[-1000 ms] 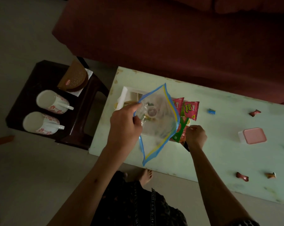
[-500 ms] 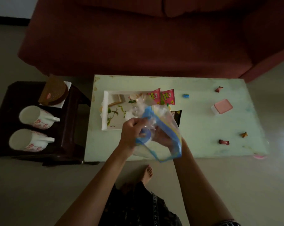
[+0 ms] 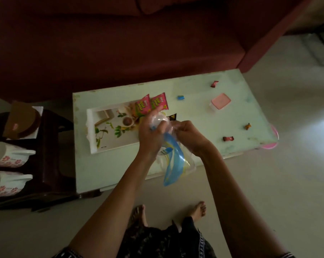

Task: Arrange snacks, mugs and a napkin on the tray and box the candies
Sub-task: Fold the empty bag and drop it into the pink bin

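A clear plastic zip bag with a blue and yellow seal strip [image 3: 171, 157] hangs over the near edge of the pale green table [image 3: 204, 116], its long axis running down and toward the person, upper end bunched between both hands. The left hand [image 3: 151, 135] and right hand [image 3: 188, 135] have fingers clenched on that crumpled top, just right of the white rectangular tray with a leaf print [image 3: 109, 133]. Two pink snack packets [image 3: 151, 105] lean at the tray's far right corner; a pink-lidded small box [image 3: 220, 101] and wrapped candies [image 3: 227, 139] lie further right, two white floral mugs [image 3: 10, 157] on the dark side stool [image 3: 47, 155].
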